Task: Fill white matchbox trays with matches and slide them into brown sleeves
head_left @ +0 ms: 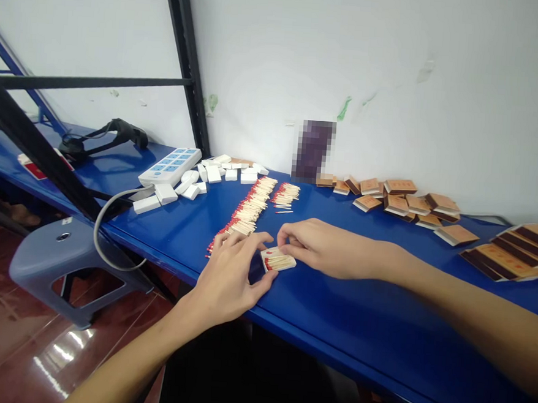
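Observation:
A small white matchbox tray (291, 265) lies on the blue table, partly filled with red-headed matches (279, 262). My left hand (231, 278) grips the tray from its left side, thumb along the near edge and index finger at the far edge. Over the tray's far side, my right hand (314, 246) is closed in a pinch. A red match head shows beside its fingertips; most of what they hold is hidden. A long row of loose matches (252, 206) runs beyond my left hand, with a smaller pile of matches (286, 195) to its right.
White matchbox trays (213, 173) lie at the back left beside a power strip (171, 166) with a grey cable. Brown matchbox sleeves (396, 204) spread along the wall, and larger stacks of matchboxes (518, 249) sit at the right. A black shelf post (186, 61) rises at left; a stool (71, 261) stands below.

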`<state>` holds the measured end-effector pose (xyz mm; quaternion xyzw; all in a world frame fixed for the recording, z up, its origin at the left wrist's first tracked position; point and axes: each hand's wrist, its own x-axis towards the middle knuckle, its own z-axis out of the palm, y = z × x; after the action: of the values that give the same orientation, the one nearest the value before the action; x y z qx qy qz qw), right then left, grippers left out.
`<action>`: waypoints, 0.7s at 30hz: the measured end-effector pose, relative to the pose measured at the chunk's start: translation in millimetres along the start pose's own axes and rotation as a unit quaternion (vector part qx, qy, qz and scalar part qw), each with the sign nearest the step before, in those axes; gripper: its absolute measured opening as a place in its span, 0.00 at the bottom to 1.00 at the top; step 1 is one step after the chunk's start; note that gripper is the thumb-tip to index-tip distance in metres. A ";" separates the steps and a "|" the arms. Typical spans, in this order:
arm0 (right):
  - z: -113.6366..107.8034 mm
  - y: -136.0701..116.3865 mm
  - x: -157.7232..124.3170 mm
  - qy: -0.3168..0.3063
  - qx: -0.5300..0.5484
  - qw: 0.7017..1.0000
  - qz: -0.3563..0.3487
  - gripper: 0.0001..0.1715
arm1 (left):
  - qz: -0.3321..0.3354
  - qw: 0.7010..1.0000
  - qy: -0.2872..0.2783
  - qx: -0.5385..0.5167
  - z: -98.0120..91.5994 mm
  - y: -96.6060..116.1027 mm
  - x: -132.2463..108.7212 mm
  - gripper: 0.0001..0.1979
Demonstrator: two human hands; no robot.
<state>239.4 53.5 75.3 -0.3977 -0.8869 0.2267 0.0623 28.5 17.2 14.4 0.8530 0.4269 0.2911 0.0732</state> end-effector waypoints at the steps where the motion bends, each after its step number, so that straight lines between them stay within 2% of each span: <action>1: 1.3 -0.9 1.0 -0.002 0.001 1.000 0.000 0.13 | 0.005 1.000 0.001 0.003 -0.3 0.0 0.1 0.16; 3: 1.8 2.5 5.5 0.013 -0.008 1.000 0.008 0.12 | 0.016 1.000 0.002 0.007 -0.8 0.0 0.2 0.13; 7: 0.5 29.8 23.8 0.143 -0.124 0.981 0.047 0.08 | 0.029 1.000 0.000 0.005 -1.5 0.1 -0.5 0.08; 9: 1.7 48.3 35.7 0.175 -0.170 0.968 0.060 0.08 | 0.032 0.999 -0.001 -0.001 -1.6 -0.3 -1.0 0.09; 14: 7.4 79.1 56.9 0.171 -0.182 0.967 0.055 0.09 | 0.040 0.999 -0.002 -0.012 -1.5 -1.4 -0.6 0.10; 21: 8.7 87.6 61.4 0.169 -0.140 0.974 0.062 0.09 | 0.043 0.999 -0.002 -0.011 -2.1 -2.1 0.2 0.10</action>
<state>254.6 146.4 23.7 -0.4892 -0.8600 0.0333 0.1411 25.9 18.4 15.4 0.8704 0.3864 0.2968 0.0713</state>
